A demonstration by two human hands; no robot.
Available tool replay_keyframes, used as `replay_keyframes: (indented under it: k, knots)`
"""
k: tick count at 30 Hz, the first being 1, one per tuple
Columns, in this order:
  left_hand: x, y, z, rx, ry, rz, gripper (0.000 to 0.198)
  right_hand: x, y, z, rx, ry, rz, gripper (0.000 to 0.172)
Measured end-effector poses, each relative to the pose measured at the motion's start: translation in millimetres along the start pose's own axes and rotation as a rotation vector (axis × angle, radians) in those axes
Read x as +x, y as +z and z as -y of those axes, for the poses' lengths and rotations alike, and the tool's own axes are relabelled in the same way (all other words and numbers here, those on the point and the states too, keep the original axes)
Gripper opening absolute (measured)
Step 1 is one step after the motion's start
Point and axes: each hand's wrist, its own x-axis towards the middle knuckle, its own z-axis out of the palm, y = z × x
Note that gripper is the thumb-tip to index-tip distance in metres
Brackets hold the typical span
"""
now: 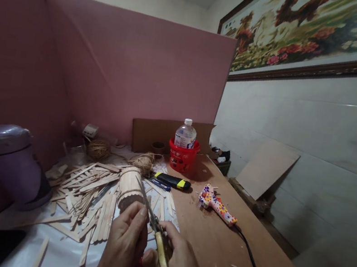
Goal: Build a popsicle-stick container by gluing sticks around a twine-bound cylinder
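My right hand (178,262) grips a pair of yellow-handled scissors (159,240) whose blades point up and left. My left hand (124,246) is pinched closed just left of the blades; what it holds is too small to make out. Right beyond both hands stands a small barrel of wooden sticks (129,187). A heap of loose wooden sticks (88,196) lies on white sheeting to the left.
A patterned glue gun (217,205) with a black cord lies on the brown table (230,248). A yellow-black utility knife (172,180), a red bucket (181,157) holding a water bottle (185,134), twine balls (98,149), a purple container (9,161) and pink partition boards surround the workspace.
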Motion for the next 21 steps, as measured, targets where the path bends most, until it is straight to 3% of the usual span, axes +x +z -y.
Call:
replay_keyframes:
  k: [5, 10, 15, 18, 21]
  knots:
    - [0, -0.3, 0, 0.027, 0.004, 0.005, 0.04, 3, 5, 2, 0.086, 0.055, -0.008, 0.055]
    - [1, 1.4, 0, 0.018, -0.035, -0.016, 0.041, 8, 8, -14, 0.147, 0.024, -0.02, 0.053]
    - [6, 0.2, 4, -0.052, -0.092, -0.043, 0.042, 13, -6, -25, 0.189, -0.017, -0.001, 0.048]
    - [10, -4.6, 4, -0.11, -0.063, -0.124, 0.04, 17, -22, -24, 0.085, 0.003, -0.077, 0.044]
    - [16, -9.1, 4, -0.093, -0.028, -0.166, 0.041, 21, -37, -19, -0.202, 0.011, -0.175, 0.026]
